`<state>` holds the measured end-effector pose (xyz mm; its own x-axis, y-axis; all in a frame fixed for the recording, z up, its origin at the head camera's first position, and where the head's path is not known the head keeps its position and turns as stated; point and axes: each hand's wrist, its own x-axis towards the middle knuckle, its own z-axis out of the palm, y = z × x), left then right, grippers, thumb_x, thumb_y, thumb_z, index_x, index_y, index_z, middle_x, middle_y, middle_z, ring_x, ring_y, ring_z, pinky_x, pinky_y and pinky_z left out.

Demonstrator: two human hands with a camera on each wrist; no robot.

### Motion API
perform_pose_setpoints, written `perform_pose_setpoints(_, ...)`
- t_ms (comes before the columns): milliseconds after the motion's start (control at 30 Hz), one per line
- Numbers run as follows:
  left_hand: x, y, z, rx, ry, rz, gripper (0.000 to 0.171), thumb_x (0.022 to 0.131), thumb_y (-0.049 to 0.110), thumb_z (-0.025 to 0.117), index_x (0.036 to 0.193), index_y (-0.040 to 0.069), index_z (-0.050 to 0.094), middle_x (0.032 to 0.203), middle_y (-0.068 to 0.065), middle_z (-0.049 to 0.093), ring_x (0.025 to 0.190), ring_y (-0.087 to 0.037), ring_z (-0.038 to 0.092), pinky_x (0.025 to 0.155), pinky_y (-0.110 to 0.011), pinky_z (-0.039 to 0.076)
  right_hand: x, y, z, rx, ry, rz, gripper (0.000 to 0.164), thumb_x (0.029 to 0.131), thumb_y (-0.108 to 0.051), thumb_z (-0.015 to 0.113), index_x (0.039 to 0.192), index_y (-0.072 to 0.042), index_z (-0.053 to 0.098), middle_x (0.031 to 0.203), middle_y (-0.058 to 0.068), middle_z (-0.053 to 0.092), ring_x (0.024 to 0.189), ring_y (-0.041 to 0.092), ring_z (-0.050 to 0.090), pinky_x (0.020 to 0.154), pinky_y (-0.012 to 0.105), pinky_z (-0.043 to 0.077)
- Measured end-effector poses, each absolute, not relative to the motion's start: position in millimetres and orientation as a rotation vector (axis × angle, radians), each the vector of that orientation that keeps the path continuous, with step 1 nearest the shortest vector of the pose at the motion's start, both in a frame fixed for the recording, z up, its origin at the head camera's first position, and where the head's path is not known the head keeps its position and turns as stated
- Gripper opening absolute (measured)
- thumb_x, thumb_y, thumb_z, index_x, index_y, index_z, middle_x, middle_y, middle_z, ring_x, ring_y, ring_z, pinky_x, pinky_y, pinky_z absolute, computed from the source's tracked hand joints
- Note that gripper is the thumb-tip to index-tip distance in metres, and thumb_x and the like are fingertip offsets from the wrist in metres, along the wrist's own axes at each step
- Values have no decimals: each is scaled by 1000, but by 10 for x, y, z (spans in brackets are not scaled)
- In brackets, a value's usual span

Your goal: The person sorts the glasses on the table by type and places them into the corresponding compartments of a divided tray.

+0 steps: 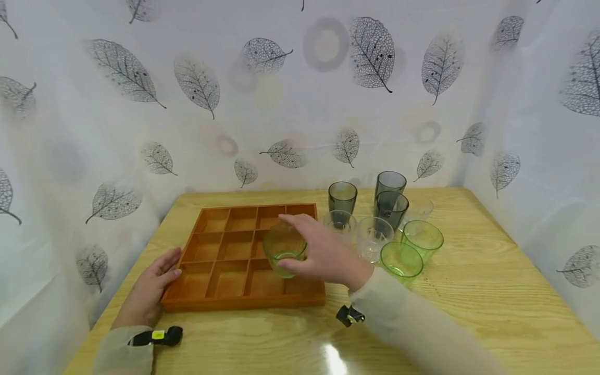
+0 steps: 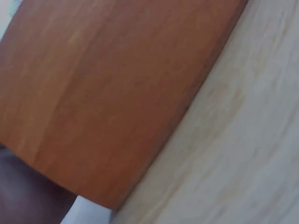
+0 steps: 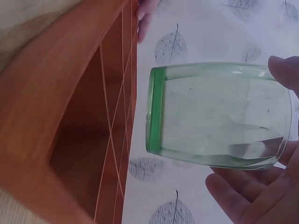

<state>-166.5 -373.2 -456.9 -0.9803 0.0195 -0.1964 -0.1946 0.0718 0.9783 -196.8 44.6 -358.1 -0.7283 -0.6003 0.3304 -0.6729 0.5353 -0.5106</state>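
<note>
My right hand (image 1: 325,252) grips a clear green-tinted drinking glass (image 1: 285,247) between thumb and fingers, over the right part of a brown wooden compartment tray (image 1: 244,302). In the right wrist view the glass (image 3: 210,116) has a thick green base, which points toward the tray's open compartments (image 3: 84,126), and the fingers (image 3: 238,186) are near its rim. My left hand (image 1: 147,286) rests against the tray's left side, thumb and fingertips at the edge. The left wrist view is filled mostly by the tray's outer wall (image 2: 126,93).
Right of the tray stand two green glasses (image 1: 401,263) (image 1: 424,239), several clear glasses (image 1: 374,239) and several dark grey glasses (image 1: 342,195), close together. All are on a light wooden table (image 1: 492,291). A leaf-patterned white curtain (image 1: 290,114) borders the table at the back and sides.
</note>
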Motion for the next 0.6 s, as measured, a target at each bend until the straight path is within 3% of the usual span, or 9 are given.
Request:
perform_pose_setpoints(100, -1661, -3739, -4562, -184, 2153, 2038, 78, 106, 22, 57, 164, 10, 8, 169, -7, 6, 148, -14, 19, 95, -11, 38, -1994, 265, -3569, 1156, -2640, 1004, 91, 85, -54, 76, 158, -19, 35, 141, 0, 53, 119, 16, 56, 97, 38, 50)
perform_pose_setpoints(300, -1678, -3751, -4545, -185, 2158, 2004, 80, 105, 23, 59, 164, 10, 7, 169, -10, 5, 148, -17, 20, 95, -11, 39, -2024, -112, -3556, 1255, -2631, 1061, 92, 86, -54, 76, 159, -19, 32, 138, -2, 53, 121, 13, 53, 100, 34, 47)
perform_pose_setpoints(600, -1653, -3803, -4559, -177, 2159, 1998, 80, 105, 21, 58, 163, 7, 5, 168, -18, 5, 116, 13, 45, 92, -11, 43, -2006, -749, -3571, 1380, -2680, 1118, 94, 86, -60, 73, 161, -26, 27, 151, -6, 42, 130, 9, 47, 104, 29, 43)
